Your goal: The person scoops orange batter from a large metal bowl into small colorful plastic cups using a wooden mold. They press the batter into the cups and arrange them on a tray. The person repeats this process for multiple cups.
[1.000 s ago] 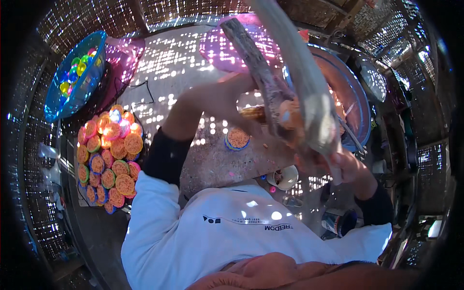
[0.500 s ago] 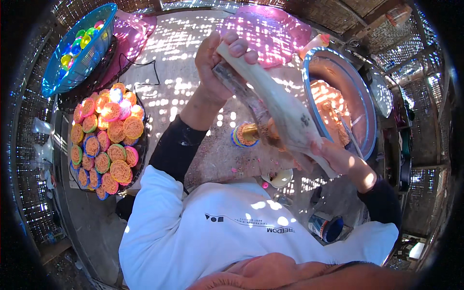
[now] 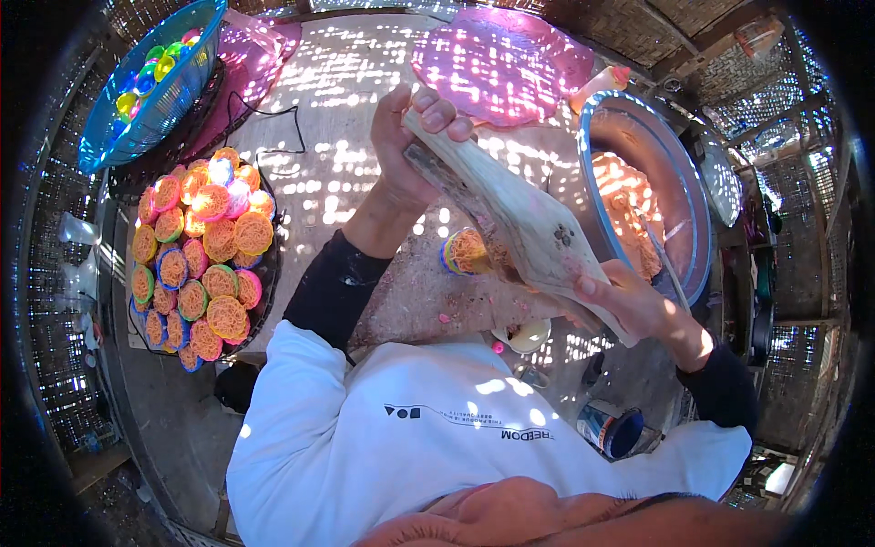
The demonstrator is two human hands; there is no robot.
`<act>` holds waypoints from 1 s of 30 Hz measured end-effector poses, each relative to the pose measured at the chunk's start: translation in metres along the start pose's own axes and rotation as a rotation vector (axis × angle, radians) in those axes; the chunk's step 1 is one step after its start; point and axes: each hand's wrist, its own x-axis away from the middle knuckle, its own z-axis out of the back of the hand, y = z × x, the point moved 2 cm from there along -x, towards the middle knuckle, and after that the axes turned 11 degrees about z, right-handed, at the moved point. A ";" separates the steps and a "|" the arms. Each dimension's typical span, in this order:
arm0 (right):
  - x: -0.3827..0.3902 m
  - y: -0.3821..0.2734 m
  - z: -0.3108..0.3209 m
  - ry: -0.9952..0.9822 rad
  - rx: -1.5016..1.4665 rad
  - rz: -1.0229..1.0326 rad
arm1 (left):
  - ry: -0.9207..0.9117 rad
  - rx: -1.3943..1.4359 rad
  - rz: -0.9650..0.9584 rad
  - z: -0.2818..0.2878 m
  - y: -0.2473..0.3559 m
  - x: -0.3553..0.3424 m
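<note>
Both hands grip a long wooden tool (image 3: 506, 210), made of a pale plank over a darker, rough piece. My left hand (image 3: 410, 146) is wrapped round its upper-left end, my right hand (image 3: 633, 301) round its lower-right end. Beneath the tool, a brass-coloured cylinder, partly hidden, touches a round orange crumbly piece (image 3: 462, 250) with a coloured rim on the board (image 3: 383, 314). To the right, a large metal basin (image 3: 688, 228) holds an orange crumbly mass (image 3: 624, 205) and a stick-like implement (image 3: 670, 269).
At left, many orange rounds with coloured rims (image 3: 219, 242) fill a dark tray. Behind them are a blue basket (image 3: 137, 123) of coloured balls and a black wire. Pink sheets (image 3: 501, 64) lie at the back. A pale bowl (image 3: 529, 337) and a dark-blue can (image 3: 611, 428) are below the board.
The wooden tool has swung from steep and raised to a flatter diagonal. My left hand moved from beside it onto its upper end, and in the last half second shifted slightly down.
</note>
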 end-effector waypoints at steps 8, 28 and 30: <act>0.016 0.014 -0.004 0.166 -0.006 0.290 | 0.214 -0.229 0.133 -0.032 -0.011 -0.023; -0.003 0.054 0.001 0.258 -0.184 0.465 | 0.034 -2.551 0.642 -0.016 -0.055 0.079; -0.005 0.060 0.002 0.245 -0.172 0.445 | 0.236 -2.657 0.760 -0.031 -0.058 0.083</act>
